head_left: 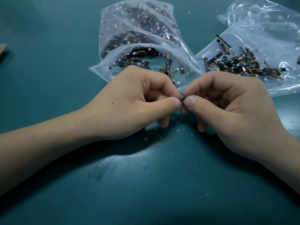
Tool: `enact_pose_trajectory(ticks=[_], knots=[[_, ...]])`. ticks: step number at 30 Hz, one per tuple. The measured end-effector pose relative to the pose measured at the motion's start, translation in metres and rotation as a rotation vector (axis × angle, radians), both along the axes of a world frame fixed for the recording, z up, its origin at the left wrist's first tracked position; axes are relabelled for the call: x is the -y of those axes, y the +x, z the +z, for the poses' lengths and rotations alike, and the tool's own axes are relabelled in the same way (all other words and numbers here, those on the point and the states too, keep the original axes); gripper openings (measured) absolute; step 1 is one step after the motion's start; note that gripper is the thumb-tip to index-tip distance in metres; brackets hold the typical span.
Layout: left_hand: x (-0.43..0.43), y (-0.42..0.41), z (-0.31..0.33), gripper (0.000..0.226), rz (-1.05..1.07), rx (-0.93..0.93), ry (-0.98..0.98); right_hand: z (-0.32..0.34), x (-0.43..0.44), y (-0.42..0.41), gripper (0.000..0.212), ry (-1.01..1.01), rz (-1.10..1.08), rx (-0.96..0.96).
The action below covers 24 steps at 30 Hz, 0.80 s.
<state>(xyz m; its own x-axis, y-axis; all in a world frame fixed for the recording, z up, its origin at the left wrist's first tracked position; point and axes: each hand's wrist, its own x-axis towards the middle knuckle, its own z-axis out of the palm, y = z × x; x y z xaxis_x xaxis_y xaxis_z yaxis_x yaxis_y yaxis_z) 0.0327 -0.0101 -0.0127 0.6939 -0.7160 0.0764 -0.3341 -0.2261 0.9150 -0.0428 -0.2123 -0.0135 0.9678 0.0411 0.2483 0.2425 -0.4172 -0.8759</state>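
My left hand point(134, 101) and my right hand point(227, 106) meet at the middle of the view, just above the teal table. Between their thumbs and forefingers they pinch one small black part with thin coloured wires point(182, 100); most of it is hidden by the fingertips. Right behind the hands lies a clear plastic bag point(138, 33), its mouth open toward me, full of similar black strips with wires and white connectors. A second clear bag point(266, 30) lies to the right, with a loose pile of the same parts point(243, 62) on it.
The teal table top point(146, 184) stretches toward me, dotted with tiny white scraps near the hands. A brown cardboard corner point(3, 49) shows at the left edge.
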Motion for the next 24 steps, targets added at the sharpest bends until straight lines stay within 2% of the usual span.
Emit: enact_pose_trajectory(ticks=[24], knots=[[0.0001, 0.0005, 0.0001, 0.009, -0.033, 0.002, 0.005, 0.0016, -0.0006, -0.0009, 0.011, 0.023, 0.057, -0.016]])
